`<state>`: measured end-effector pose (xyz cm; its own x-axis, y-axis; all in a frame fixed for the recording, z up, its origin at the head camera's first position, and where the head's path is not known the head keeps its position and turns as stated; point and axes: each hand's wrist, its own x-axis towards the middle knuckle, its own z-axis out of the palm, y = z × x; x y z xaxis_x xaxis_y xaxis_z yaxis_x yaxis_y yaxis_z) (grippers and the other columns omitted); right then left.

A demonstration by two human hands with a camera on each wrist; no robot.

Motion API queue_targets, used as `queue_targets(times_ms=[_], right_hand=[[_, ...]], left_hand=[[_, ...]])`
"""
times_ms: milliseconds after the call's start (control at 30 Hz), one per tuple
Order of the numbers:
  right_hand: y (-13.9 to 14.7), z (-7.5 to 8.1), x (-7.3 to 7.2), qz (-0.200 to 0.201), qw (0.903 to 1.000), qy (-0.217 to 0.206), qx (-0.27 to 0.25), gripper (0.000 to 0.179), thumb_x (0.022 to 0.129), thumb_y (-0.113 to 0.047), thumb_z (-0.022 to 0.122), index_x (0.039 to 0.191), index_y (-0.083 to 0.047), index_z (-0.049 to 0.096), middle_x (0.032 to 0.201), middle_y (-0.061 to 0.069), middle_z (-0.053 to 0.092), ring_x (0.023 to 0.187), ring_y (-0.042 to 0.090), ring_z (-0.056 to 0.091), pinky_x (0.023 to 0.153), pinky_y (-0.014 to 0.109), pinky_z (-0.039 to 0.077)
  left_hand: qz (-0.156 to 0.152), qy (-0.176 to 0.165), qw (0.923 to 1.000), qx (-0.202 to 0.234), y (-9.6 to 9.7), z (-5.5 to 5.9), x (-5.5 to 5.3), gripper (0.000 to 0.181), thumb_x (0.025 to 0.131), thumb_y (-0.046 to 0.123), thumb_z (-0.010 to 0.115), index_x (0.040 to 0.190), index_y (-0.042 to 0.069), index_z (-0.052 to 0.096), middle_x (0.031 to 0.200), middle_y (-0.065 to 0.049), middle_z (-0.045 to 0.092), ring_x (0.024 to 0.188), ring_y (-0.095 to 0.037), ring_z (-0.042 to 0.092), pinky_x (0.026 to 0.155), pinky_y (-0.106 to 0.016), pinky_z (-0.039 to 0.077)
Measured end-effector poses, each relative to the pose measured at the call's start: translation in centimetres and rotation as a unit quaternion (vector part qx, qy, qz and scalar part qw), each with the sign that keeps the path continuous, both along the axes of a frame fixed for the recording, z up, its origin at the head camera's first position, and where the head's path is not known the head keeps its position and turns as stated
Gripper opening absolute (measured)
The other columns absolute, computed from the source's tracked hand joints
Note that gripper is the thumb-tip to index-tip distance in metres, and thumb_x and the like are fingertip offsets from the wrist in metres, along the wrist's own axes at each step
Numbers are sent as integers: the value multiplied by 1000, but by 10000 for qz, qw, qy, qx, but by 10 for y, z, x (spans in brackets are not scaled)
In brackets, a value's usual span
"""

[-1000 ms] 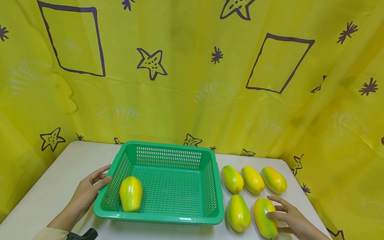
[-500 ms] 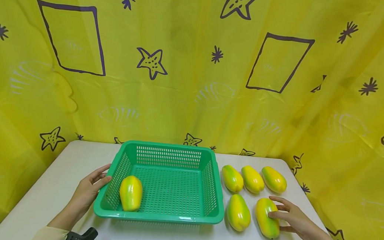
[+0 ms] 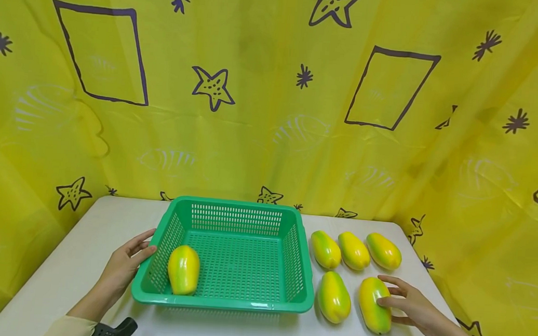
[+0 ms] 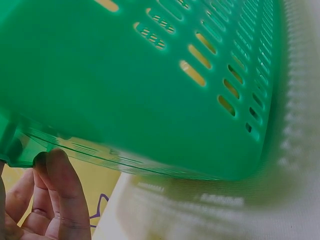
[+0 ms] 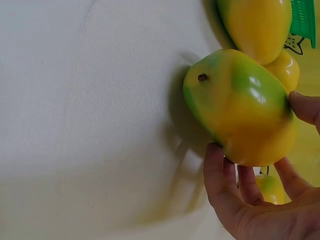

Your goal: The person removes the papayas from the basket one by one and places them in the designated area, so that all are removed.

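Note:
A green plastic basket [image 3: 222,303] with slotted walls stands on the table, one yellow-green papaya [image 3: 184,270] inside at its left. My left hand [image 3: 123,267] holds the basket's left rim, thumb on top; in the left wrist view its fingers [image 4: 65,200] bend up against the rim. Over at the right, my right hand [image 3: 411,308] grips the front-right papaya [image 3: 374,305], thumb on its upper side and the other fingers along its right side. In the right wrist view this papaya [image 5: 240,110] shows a small brown stem spot, and its shadow falls on the table.
Next to the gripped papaya lies another papaya [image 3: 334,297]. Behind them is a row of three, with a left papaya [image 3: 326,250], a middle papaya [image 3: 354,251] and a right papaya [image 3: 384,251]. A yellow patterned curtain [image 3: 252,146] closes off the white table [image 3: 80,248] behind and at the sides.
The papaya under my right hand has shifted slightly to the right and turned a little, the hand moving with it. My left hand and the basket have stayed in place.

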<state>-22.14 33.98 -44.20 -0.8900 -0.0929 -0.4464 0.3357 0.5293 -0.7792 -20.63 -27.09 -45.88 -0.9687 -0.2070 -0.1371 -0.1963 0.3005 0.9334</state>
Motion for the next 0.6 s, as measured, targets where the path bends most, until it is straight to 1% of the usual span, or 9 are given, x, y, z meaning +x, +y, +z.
queue_targets(times_ms=[167,267,400,600], right_hand=[[-2,0,0,-12,10000,-1,-4,76,92,-20,67,151,3,24,142,45,20,124,54,42,86,50,55],[-4,0,-1,-1,10000,-12,-33,75,92,-19,66,150,3,25,143,44,21,122,51,46,86,50,55],[-6,0,-1,14,10000,-18,-94,75,92,-18,66,151,3,25,143,43,21,122,49,47,86,50,55],[-4,1,-1,27,10000,-10,-74,77,92,-20,67,151,3,23,143,44,22,120,46,50,87,50,55]], left_hand=[[17,34,10000,51,0,0,0,63,97,33,62,150,7,39,111,-4,55,86,-3,51,70,-19,52],[24,-15,10000,64,-1,0,0,63,98,33,61,151,8,39,112,-4,55,87,-3,51,70,-19,52],[18,-71,10000,63,-1,-1,0,63,98,34,61,151,10,38,115,-6,54,86,-4,51,69,-19,51],[9,-33,9999,119,-1,-1,-1,63,97,33,62,151,10,39,109,-1,54,81,-5,50,65,-20,50]])
